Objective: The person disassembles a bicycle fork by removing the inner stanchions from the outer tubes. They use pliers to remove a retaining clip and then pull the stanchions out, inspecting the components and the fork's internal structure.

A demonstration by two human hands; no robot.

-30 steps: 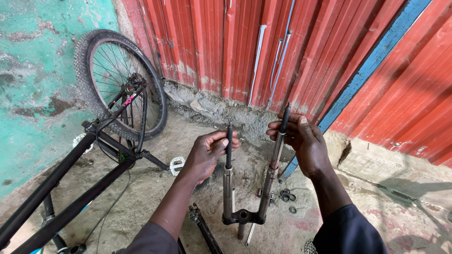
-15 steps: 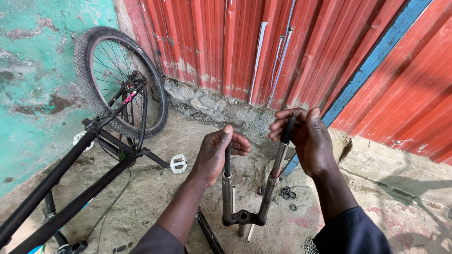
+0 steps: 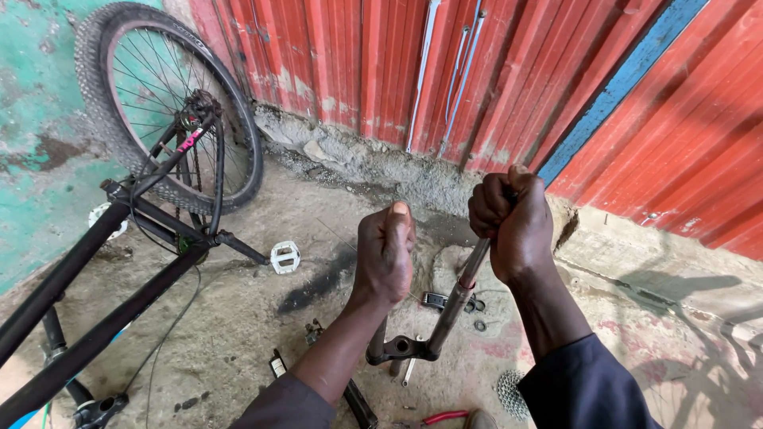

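I hold a bicycle suspension fork [image 3: 445, 322] upside down, its crown [image 3: 401, 348] near the ground. My left hand [image 3: 385, 250] is clenched around the top of the left fork leg, hiding it. My right hand [image 3: 513, 222] grips the top of the right leg, whose grey stanchion and dark lower tube show below the fist. Both fists sit side by side above the concrete ground [image 3: 262, 326].
A black bicycle frame [image 3: 103, 278] with its rear wheel [image 3: 171, 103] lies at left, a white pedal [image 3: 284, 256] beside it. Small parts [image 3: 445, 302] and a sprocket cassette [image 3: 511, 391] lie on the ground. Red corrugated metal wall [image 3: 358, 56] stands behind; red-handled tool [image 3: 441, 417] near the bottom.
Both hands have closed fully into fists over the fork leg tops and pulled nearer to me. The fork now leans more to the right.
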